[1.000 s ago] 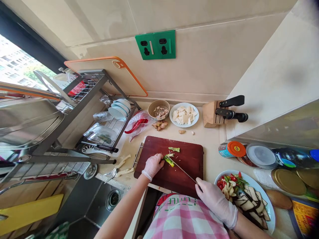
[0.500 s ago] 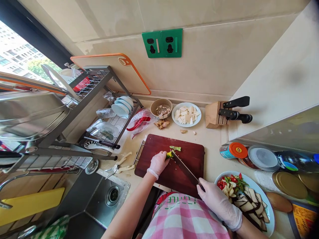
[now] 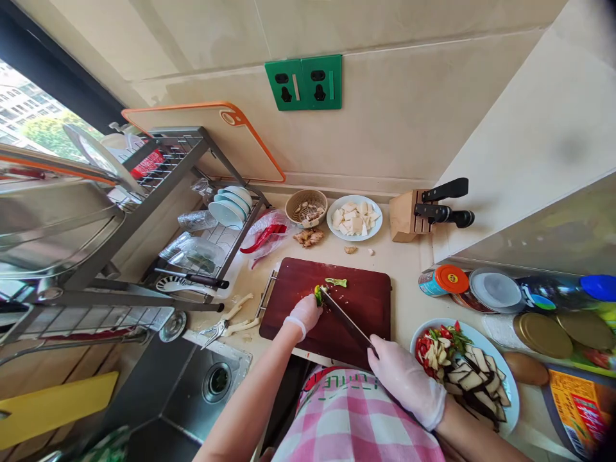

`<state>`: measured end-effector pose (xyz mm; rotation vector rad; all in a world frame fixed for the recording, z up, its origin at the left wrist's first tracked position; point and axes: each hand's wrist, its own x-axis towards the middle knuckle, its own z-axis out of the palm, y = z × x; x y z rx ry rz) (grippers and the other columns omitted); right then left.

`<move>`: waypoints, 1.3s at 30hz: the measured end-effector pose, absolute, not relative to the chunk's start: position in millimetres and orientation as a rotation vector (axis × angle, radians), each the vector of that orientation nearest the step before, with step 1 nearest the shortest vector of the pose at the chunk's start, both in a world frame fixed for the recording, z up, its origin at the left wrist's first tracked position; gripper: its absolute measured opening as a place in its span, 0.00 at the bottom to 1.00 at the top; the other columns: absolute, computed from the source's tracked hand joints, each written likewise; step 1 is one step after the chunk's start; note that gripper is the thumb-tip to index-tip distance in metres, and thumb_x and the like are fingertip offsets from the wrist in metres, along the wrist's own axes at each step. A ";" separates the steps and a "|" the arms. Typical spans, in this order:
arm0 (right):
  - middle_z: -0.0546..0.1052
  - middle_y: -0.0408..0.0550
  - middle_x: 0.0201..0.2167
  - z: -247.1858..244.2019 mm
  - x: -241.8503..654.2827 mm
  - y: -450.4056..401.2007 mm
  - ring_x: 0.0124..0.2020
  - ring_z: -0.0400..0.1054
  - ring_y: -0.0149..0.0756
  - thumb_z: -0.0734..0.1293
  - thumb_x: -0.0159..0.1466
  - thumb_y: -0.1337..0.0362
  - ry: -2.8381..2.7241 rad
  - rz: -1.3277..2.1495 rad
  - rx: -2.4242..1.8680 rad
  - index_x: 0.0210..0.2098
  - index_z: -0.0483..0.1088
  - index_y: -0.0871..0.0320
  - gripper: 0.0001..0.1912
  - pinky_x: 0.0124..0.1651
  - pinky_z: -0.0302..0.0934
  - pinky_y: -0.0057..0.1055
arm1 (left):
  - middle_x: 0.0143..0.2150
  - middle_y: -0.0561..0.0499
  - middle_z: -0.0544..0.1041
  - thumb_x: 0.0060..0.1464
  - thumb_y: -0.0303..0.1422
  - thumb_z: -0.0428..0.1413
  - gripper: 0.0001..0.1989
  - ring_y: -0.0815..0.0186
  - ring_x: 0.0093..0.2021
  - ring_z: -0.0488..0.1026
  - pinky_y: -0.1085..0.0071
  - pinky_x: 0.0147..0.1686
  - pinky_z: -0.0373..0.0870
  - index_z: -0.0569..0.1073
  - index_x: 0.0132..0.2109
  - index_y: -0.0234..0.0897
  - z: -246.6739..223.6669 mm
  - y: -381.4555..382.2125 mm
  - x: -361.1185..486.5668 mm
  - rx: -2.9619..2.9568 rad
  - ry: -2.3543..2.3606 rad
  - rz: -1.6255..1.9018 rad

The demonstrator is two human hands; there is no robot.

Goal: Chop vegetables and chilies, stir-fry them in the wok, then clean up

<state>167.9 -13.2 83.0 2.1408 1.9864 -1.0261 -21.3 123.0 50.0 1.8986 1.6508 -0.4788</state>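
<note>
My left hand (image 3: 307, 313), in a clear glove, is closed on a green pepper piece (image 3: 318, 294) over the dark red cutting board (image 3: 283, 289). Also gloved, my right hand (image 3: 402, 374) grips the handle of a kitchen knife (image 3: 347, 322). The knife's tip end lies against the pepper, its blade slanting down to the right across the board. Another green pepper strip (image 3: 335, 282) rests just beyond, with small seeds scattered around it. Part of the pepper is hidden by my left fingers.
A plate (image 3: 514, 410) of sliced vegetables stands right of my right hand. Behind the board are ginger (image 3: 308, 238), a small basket (image 3: 293, 215), a plate of white slices (image 3: 356, 217) and a knife block (image 3: 404, 216). Scissors (image 3: 219, 329), a sink (image 3: 192, 372) and a dish rack (image 3: 178, 173) are left.
My left hand and the pepper piece have shifted slightly left, and the pepper is turned more upright. The knife has followed it left. The whole view has moved a little.
</note>
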 end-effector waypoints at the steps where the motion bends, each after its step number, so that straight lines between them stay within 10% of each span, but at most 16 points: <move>1: 0.79 0.51 0.31 84.4 164.1 -13.4 0.32 0.75 0.39 0.55 0.65 0.66 1.966 -0.995 2.138 0.37 0.68 0.56 0.11 0.27 0.52 0.28 | 0.47 0.39 0.76 0.55 0.29 0.49 0.14 0.59 0.47 0.74 0.68 0.46 0.66 0.70 0.49 0.33 51.0 123.7 -21.3 1.906 1.629 -0.475; 12: 0.79 0.54 0.34 71.0 148.9 -28.4 0.36 0.75 0.39 0.56 0.65 0.65 1.883 -1.029 2.260 0.38 0.70 0.58 0.12 0.31 0.57 0.28 | 0.31 0.41 0.77 0.47 0.31 0.55 0.07 0.54 0.36 0.76 0.64 0.35 0.68 0.73 0.35 0.33 71.7 136.5 -78.7 1.767 1.582 -0.579; 26: 0.78 0.50 0.31 82.2 92.5 -23.5 0.31 0.73 0.34 0.55 0.65 0.65 1.842 -1.204 2.316 0.34 0.70 0.58 0.12 0.31 0.56 0.26 | 0.26 0.51 0.75 0.58 0.40 0.47 0.14 0.74 0.20 0.69 0.80 0.16 0.59 0.70 0.37 0.33 45.8 129.4 -103.0 1.341 1.321 -0.365; 35: 0.69 0.39 0.18 48.9 85.1 -48.2 0.12 0.60 0.27 0.53 0.65 0.60 1.507 -1.610 2.509 0.33 0.63 0.56 0.11 0.17 0.50 0.25 | 0.26 0.47 0.76 0.56 0.39 0.48 0.15 0.66 0.22 0.74 0.75 0.19 0.65 0.71 0.38 0.31 67.9 141.9 -126.9 1.532 1.469 -0.491; 39: 0.59 0.32 0.12 36.2 107.3 -68.4 0.08 0.51 0.24 0.54 0.61 0.53 1.175 -1.996 2.675 0.29 0.58 0.54 0.13 0.12 0.44 0.23 | 0.39 0.37 0.77 0.49 0.41 0.56 0.17 0.52 0.41 0.76 0.64 0.38 0.70 0.71 0.41 0.31 84.3 140.4 -129.0 1.729 1.660 -0.471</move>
